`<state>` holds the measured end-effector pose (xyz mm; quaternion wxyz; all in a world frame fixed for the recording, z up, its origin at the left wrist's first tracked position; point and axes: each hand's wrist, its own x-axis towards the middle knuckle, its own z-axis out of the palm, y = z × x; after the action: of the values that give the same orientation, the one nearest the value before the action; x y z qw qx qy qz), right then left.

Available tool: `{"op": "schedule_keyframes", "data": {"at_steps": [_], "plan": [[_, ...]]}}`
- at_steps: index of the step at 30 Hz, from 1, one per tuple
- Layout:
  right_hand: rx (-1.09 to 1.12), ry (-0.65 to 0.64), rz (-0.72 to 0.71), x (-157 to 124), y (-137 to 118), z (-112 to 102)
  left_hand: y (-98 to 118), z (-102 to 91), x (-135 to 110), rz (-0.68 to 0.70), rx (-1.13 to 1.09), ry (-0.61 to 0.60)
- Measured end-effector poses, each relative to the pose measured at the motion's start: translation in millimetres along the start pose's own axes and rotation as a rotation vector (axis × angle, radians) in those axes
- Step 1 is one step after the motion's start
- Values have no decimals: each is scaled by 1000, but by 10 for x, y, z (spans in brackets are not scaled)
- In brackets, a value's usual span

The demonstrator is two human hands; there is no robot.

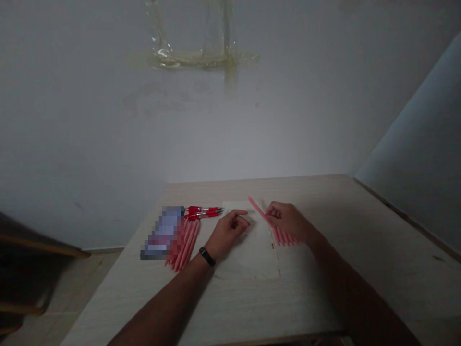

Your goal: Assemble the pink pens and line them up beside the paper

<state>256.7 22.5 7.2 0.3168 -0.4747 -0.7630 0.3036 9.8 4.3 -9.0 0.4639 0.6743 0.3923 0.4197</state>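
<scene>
Right hand (290, 220) is closed in a pinch on 1 pink pen (256, 206), held slantwise, far end pointing away and toward the left-hand side. Left hand (230, 228) is part-open, fingers loosely curled, just beside that pen and apart from it, over the white sheet (248, 259). Sheet lies flat on the worktop (234, 307) below and between the hands, its edge nearest the right hand looks ragged. Row of pink pens (284, 238) sits under and just nearer than the right hand, side by side; count unclear, the hand hides part of it. Pile of pink pens (187, 245) is left of the left hand, roughly parallel, near the wristband (207, 256) on that wrist. Red pens (205, 211), clear barrels and dark tips, lie left of and slightly beyond the left hand, tips toward it. Pixelated item (163, 235) is farther left, beside the pile, can't identify. Wall (288, 120) rises beyond the hands, yellowed tape (194, 61) stuck high up on it.
</scene>
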Motion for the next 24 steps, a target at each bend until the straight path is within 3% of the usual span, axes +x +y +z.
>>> {"op": "schedule_keyframes", "data": {"at_steps": [3, 6, 10, 18, 24], "plan": [[-287, 104, 98, 6, 147, -271, -69, -12, -27, 83, 317, 15], [-515, 176, 211, -18, 274, -515, -115, -7, -47, 159, 518, -71], [-627, 83, 412, -75, 384, -724, -129, -8, -46, 184, 594, -148], [-481, -208, 583, -170, 628, -863, -145, -36, -34, 186, 612, -159], [-630, -6, 511, -107, 751, -809, -158, -28, -38, 201, 601, -150]]}}
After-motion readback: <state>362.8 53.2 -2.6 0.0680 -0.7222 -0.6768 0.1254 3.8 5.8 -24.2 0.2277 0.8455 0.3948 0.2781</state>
